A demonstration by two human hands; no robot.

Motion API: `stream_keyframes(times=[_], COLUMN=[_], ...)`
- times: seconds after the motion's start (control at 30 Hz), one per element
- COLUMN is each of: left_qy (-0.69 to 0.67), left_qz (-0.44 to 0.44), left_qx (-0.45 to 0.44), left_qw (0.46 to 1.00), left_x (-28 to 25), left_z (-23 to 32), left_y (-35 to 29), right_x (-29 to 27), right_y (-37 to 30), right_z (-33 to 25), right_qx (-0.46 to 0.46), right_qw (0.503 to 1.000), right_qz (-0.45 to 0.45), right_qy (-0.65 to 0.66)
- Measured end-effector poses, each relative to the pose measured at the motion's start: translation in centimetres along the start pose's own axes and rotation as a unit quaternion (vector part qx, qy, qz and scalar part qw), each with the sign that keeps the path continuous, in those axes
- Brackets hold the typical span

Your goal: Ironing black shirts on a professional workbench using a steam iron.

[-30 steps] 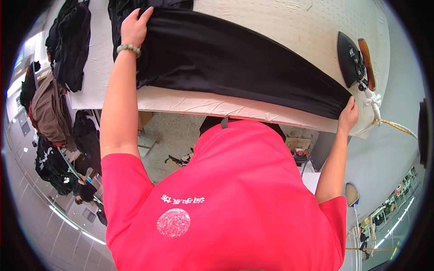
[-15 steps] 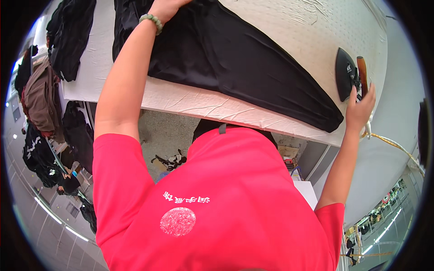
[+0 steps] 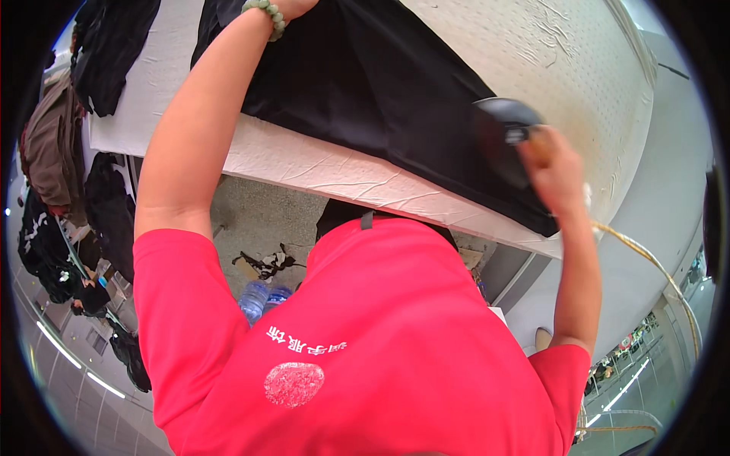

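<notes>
A black garment (image 3: 380,99) lies spread over the padded white ironing table (image 3: 319,163), narrowing toward its right end. Gripped by its brown handle, a dark electric iron (image 3: 506,137) is in my right hand (image 3: 557,171), with fingers closed around it and motion smearing both. The iron is over the right part of the garment; whether it presses on the cloth is hard to tell. At the top edge my left hand (image 3: 295,7), below a green bead bracelet, is over the garment's far part. Its fingers are cut off by the picture's edge.
A yellowish cord or hose (image 3: 646,254) trails from near the iron past the table's right side. Another black garment (image 3: 114,57) lies at the table's left end, with a brown garment (image 3: 57,148) hanging beside it. Plastic bottles (image 3: 262,296) stand on the floor below.
My right hand has closed on the iron's handle and moved it left from the bare table top over the garment. My left hand is slightly higher, its fingers now out of the picture.
</notes>
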State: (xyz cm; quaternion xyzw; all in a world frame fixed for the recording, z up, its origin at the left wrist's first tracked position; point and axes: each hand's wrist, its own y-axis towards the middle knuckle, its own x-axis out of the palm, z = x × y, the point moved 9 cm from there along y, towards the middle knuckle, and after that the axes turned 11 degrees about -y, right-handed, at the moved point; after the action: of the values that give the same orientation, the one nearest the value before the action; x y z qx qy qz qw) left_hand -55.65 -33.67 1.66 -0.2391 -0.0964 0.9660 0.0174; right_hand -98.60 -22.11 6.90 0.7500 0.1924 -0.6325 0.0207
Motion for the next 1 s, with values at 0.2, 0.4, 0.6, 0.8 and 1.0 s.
stream_keyframes(times=[0.2,0.4,0.6,0.8,1.0], left_qy=[0.042,-0.002,-0.113,-0.029,-0.108], left_qz=[-0.030,-0.019,0.019,0.092,0.130], left_qx=[-0.003,0.092,0.064,-0.051,-0.023], left_qw=[0.999,0.996,0.991,0.994,0.985], left_x=[-0.1,-0.6,-6.2,-6.3,-4.3], left_z=[1.8,4.8,3.7,4.0,13.9], left_y=[-0.6,-1.5,-5.1,-14.6,-27.4], right_x=[5.2,2.5,1.6,-1.7,-0.9], right_y=[4.8,5.8,-1.0,-4.5,-3.5], right_z=[-19.6,-19.4,-3.1,20.3,26.4], right_qx=[-0.216,-0.184,0.043,0.260,0.439], right_qw=[0.958,0.980,0.988,0.965,0.891], right_qz=[-0.166,-0.032,-0.127,0.038,-0.104], right_qy=[-0.086,-0.070,-0.077,-0.021,0.052])
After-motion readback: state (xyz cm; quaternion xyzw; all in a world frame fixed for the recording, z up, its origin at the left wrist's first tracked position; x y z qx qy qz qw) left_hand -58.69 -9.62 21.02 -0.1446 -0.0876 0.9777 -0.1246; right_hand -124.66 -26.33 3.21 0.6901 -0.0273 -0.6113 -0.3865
